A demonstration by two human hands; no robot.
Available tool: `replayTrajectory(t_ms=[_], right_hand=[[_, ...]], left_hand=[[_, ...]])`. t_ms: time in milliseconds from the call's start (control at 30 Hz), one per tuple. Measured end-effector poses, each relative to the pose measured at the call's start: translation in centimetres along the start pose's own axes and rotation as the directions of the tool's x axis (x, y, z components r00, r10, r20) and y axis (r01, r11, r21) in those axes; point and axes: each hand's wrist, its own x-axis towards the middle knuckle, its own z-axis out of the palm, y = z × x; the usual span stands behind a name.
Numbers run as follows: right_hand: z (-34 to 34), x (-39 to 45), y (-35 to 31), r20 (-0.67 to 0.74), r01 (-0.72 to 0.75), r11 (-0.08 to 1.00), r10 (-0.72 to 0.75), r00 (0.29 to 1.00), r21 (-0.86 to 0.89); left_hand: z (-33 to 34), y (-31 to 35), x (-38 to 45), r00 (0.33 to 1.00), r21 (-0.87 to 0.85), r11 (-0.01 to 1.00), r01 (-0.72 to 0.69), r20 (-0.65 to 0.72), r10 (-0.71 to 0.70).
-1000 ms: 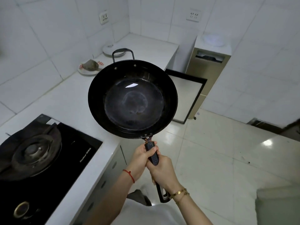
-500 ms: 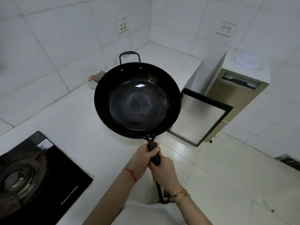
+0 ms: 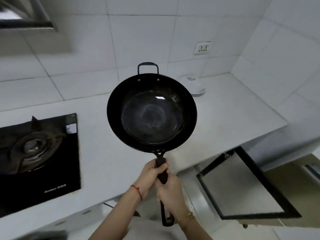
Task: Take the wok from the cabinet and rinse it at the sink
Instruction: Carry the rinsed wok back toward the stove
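A black wok (image 3: 151, 115) with a long handle and a small loop handle at its far rim hangs level above the white countertop (image 3: 97, 163), its dark inside empty. My left hand (image 3: 150, 175) grips the handle close to the bowl. My right hand (image 3: 170, 192) grips the same handle just below it. The cabinet door (image 3: 245, 186) with a black frame and frosted panel stands swung out under the counter at the right. No sink is in view.
A black gas hob (image 3: 38, 158) with a burner is set in the counter at the left. A white round appliance (image 3: 194, 85) stands against the back wall beside a wall socket (image 3: 203, 48). A range hood edge (image 3: 26, 16) shows top left.
The view has swung left and up toward the back wall, so the hob is closer to the middle. The wok stays held in both hands, now over the counter.
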Motion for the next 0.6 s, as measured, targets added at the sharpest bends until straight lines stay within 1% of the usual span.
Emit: replayTrajectory(t_ms=[167,300,433,533,600], right_hand=[[0.7,2.8,-0.4,0.135,0.028,0.996,-0.016,0.991,-0.087],[2.1,4.1,-1.3,0.225,0.045,0.994,-0.022,0.974,-0.096],[4.4,5.2,-1.8,0.263,0.064,0.994,-0.037,0.964,-0.093],[6.3,6.0,-2.5,0.269,0.096,0.991,-0.067,0.961,-0.096],[7.6,6.6,-3.0,0.273,0.082,0.993,-0.056,0.96,-0.086]], left_hand=[[-1.5,0.6,1.0,0.993,-0.018,0.998,-0.052,-0.11,0.049],[-3.4,1.0,1.5,0.982,-0.076,0.994,-0.08,-0.18,0.065],[-5.8,1.7,1.8,0.974,-0.084,0.991,-0.107,-0.209,0.088],[-7.7,2.4,2.0,0.969,-0.084,0.991,-0.103,-0.232,0.081],[-9.1,3.0,2.5,0.969,-0.079,0.991,-0.105,-0.233,0.084]])
